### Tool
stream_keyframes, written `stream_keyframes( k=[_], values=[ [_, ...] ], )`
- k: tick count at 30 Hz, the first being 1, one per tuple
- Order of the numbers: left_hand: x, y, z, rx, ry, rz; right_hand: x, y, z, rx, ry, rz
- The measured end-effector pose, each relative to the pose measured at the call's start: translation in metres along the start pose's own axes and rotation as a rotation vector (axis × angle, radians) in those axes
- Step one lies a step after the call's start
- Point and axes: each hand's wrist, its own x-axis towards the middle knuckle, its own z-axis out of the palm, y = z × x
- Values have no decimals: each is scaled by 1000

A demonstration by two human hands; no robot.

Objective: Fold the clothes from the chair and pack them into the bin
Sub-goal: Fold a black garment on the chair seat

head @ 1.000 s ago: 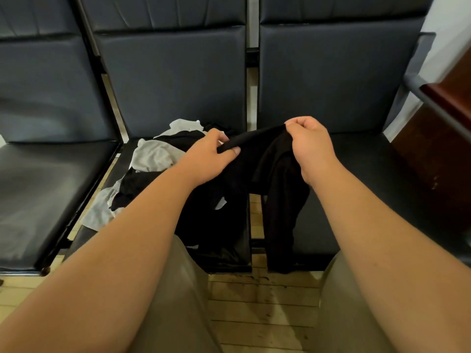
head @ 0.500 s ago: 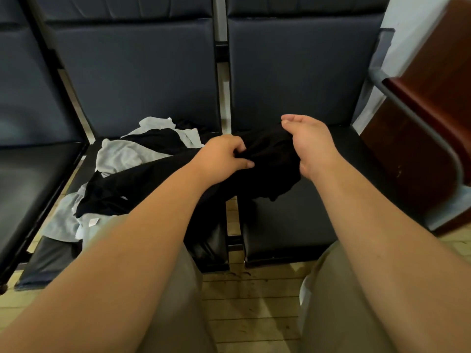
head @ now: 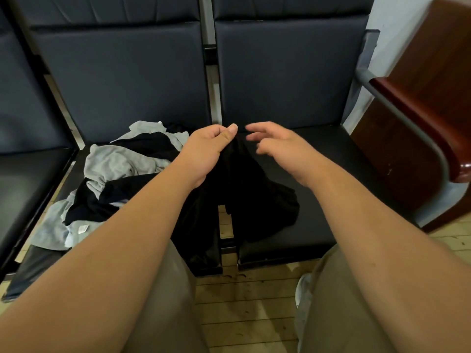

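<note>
A black garment (head: 254,194) hangs over the gap between two dark chair seats. My left hand (head: 209,149) pinches its top edge between thumb and fingers. My right hand (head: 277,146) hovers just to the right of that edge, blurred, with fingers loosely spread and nothing in it. A heap of grey and black clothes (head: 114,174) lies on the middle chair seat (head: 38,261), left of my left arm. No bin is in view.
The right chair seat (head: 344,174) lies under the hanging cloth. A grey armrest frame (head: 407,123) and a red-brown wooden cabinet (head: 433,98) stand at the right. Another dark seat (head: 25,179) is at far left. Wooden floor (head: 249,314) shows between my knees.
My right hand has let go of the black garment and opened. My left hand moved from gripping the bunched cloth to pinching its top edge, and the garment now hangs lower.
</note>
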Motion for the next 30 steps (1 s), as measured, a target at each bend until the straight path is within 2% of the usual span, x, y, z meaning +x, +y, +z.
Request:
stream_keyframes(
  k=[2,3,6,9,12,15,17,19,20,23,25,27,28,30],
  values=[
    [-2,1,-1,-47,-11,-26,-2,2,6,-40,-133,-21],
    [-4,2,-1,-59,-14,-35,-2,4,9,-123,-131,-25],
    [-5,2,-2,-46,-14,-37,6,12,13,-295,39,-58],
    [-2,2,-7,26,-77,-13,15,12,12,-271,218,-77],
    [-2,0,-13,373,-175,-30,22,15,1,-148,480,7],
    [1,-9,-18,799,-40,-14,27,24,-18,157,771,167],
    [2,-12,-22,949,52,-51,30,29,-31,342,862,247],
    [3,-13,-24,977,103,-60,29,32,-38,336,831,281],
    [3,-13,-24,949,108,-42,28,33,-39,232,776,291],
    [-1,-5,-16,756,18,49,16,31,-25,-279,482,357],
    [-6,0,-8,616,-71,88,10,26,-9,-500,268,237],
    [-9,2,1,545,-116,111,8,27,7,-553,72,59],
    [-9,2,5,544,-122,124,9,29,11,-522,25,1],
    [-9,2,9,568,-96,132,11,30,11,-469,51,-51]
  ],
)
